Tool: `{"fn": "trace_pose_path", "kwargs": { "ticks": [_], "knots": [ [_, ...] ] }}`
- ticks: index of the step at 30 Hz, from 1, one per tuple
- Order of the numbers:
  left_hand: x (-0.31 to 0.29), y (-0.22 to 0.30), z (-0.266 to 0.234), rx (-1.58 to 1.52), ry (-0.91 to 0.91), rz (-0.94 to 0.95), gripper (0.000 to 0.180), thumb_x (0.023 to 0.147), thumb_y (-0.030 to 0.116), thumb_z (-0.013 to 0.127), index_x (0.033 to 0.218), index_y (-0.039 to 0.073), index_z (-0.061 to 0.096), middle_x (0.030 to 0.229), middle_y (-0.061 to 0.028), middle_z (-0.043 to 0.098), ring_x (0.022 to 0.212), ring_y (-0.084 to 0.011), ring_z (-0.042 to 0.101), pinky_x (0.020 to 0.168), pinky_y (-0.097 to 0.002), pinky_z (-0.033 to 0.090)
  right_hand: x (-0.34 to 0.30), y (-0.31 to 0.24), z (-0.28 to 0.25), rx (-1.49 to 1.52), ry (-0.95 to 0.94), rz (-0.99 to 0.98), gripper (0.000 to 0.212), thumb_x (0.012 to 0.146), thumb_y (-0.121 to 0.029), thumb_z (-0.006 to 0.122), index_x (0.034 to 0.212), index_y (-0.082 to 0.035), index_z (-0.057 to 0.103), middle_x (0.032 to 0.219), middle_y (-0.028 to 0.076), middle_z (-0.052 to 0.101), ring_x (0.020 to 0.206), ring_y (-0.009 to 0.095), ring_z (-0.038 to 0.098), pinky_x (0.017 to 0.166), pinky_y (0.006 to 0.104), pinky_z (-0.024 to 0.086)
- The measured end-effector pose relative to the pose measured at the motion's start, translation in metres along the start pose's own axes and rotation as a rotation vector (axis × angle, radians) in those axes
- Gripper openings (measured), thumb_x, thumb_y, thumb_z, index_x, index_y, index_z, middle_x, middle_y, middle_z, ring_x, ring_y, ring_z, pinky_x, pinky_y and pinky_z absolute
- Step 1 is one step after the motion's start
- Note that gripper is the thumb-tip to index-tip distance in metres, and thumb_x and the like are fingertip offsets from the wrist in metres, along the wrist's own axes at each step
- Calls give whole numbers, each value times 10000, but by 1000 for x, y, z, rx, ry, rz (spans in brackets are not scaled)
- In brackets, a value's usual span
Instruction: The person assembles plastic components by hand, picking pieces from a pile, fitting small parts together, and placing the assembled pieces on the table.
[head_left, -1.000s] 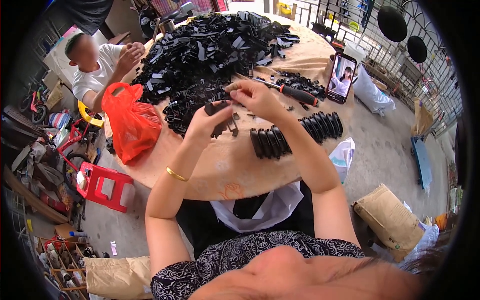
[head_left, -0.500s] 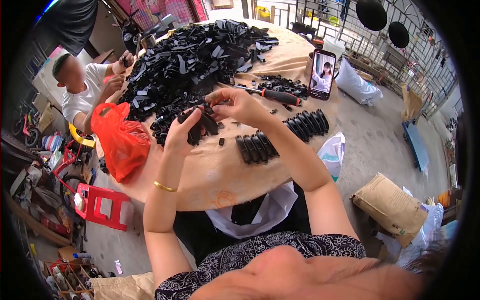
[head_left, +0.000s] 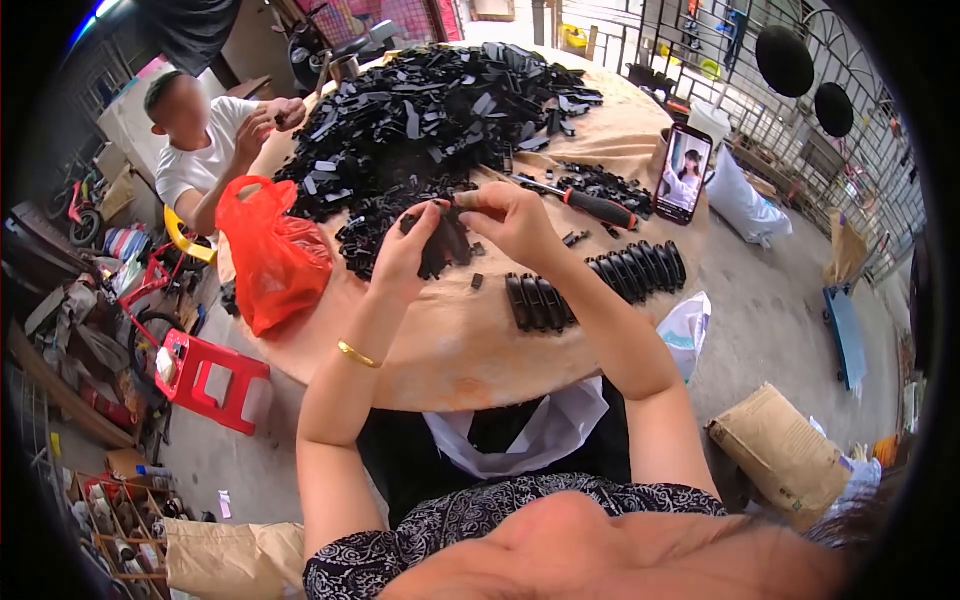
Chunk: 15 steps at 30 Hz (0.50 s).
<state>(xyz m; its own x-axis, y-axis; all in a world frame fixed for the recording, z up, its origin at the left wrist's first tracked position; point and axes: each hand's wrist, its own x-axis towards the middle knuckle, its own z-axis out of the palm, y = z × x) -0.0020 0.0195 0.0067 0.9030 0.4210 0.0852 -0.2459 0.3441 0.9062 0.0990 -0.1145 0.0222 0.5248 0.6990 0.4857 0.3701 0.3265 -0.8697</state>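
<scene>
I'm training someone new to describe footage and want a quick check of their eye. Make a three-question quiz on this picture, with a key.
1. Multiple choice: what is the person's left hand holding?
A) a red bag
B) a black part
C) a screwdriver

2. True or false: the phone has its screen lit.

3. Fill in the blank: the gold bangle is on the person's ____ arm.

Key: 1: B; 2: true; 3: left.
</scene>
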Motion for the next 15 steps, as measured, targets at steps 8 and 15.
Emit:
{"fn": "trace_pose_path", "kwargs": {
  "ticks": [8, 15],
  "knots": [
    [-1, -1, 0, 142, 98, 83, 222, 853, 235, 547, 946, 36, 582, 774, -10, 588, 646, -74, 545, 549, -208, 456, -4, -6, 8, -458, 158, -318, 158, 718, -66, 632, 870, -19, 626, 712, 111, 554, 625, 236, 535, 565, 292, 429],
    [-2, 1, 1, 106, 95, 103, 218, 847, 218, 558, 929, 18, 588, 789, -15, 590, 679, -73, 545, 588, -201, 455, -6, -12, 8, -423, 0, -202, 159, 726, -79, 633, 873, -19, 624, 696, 112, 543, 607, 244, 525, 550, 308, 418]
  ]
}}
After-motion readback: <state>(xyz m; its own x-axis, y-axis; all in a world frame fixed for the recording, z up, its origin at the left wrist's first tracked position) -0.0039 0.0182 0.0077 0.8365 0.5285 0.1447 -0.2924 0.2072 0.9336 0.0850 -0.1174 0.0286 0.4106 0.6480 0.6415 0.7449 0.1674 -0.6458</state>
